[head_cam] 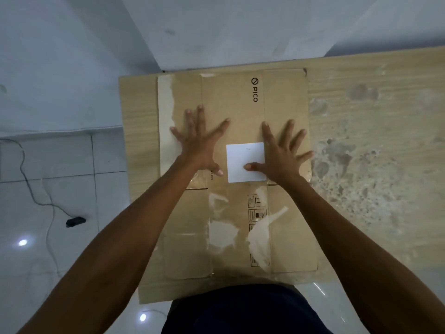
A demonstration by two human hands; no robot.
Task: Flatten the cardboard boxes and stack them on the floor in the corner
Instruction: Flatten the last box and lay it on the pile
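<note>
Dim, softly blurred, glare on floor (pixel 22 242), edges seemingly warped

Left grip (pixel 199 145), right grip (pixel 281 155) bare; forearms (pixel 134 225) bare; dark navy garment (pixel 240 309) at bottom edge.

A plain indoor room is being shown; home or office cannot be told. It is being enclosed by bare white walls (pixel 72 56) and floored with glossy white tiles (pixel 60 165), where lights (pixel 22 242) are being reflected. A worn wood-grain table (pixel 373 116) is being used as a worktop for a cardboard box (pixel 231 104), and a black cable (pixel 26 179) is being trailed across the tiles.
</note>
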